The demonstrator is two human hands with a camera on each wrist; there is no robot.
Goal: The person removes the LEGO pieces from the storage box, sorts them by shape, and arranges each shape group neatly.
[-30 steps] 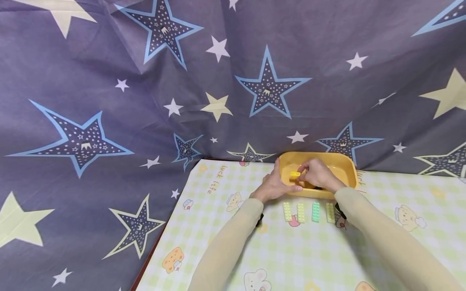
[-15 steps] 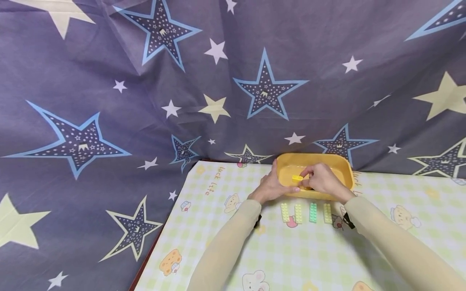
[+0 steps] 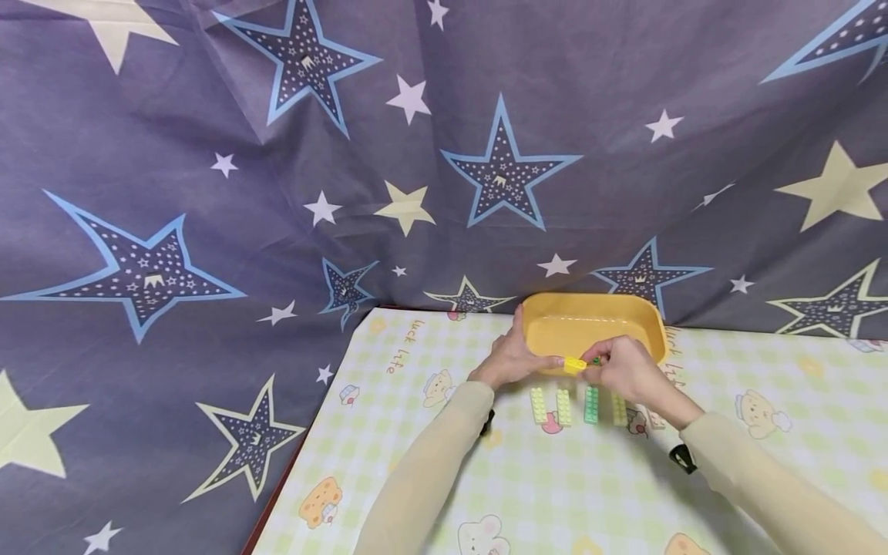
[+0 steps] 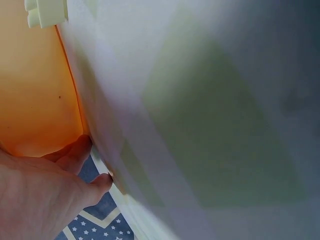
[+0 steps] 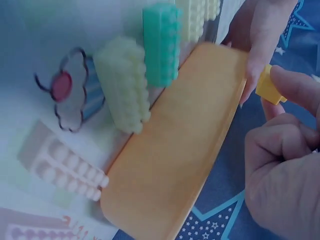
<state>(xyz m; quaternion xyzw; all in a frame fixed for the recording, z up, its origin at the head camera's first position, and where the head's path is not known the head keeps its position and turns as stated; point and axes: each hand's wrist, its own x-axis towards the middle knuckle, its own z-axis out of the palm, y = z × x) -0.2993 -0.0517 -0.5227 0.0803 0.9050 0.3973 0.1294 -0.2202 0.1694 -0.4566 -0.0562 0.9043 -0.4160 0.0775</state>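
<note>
My right hand [image 3: 627, 374] pinches a small yellow toy building brick [image 3: 574, 365] between thumb and forefinger, over the near rim of a yellow-orange plastic bin [image 3: 590, 310]. In the right wrist view the same brick [image 5: 270, 87] shows at the fingertips, beside the other hand's thumb. My left hand [image 3: 509, 358] holds the bin's left end, thumb along the near rim and fingers around the outer side. Before the bin lie studded bricks in a row: two pale yellow bricks at the left, a green brick [image 3: 591, 405], another pale yellow brick [image 3: 619, 410] and a pink brick [image 5: 62, 167].
A checked tablecloth [image 3: 541, 478] with cartoon prints covers the table. Behind the bin hangs a dark purple curtain [image 3: 388, 139] with stars. Another pinkish brick [image 5: 40, 232] lies beyond the pink one in the right wrist view. The table's left edge [image 3: 315, 432] runs along the curtain.
My right hand has brought the yellow brick from inside the bin toward me, to the near rim by the left thumb. The left hand keeps its hold on the bin.
</note>
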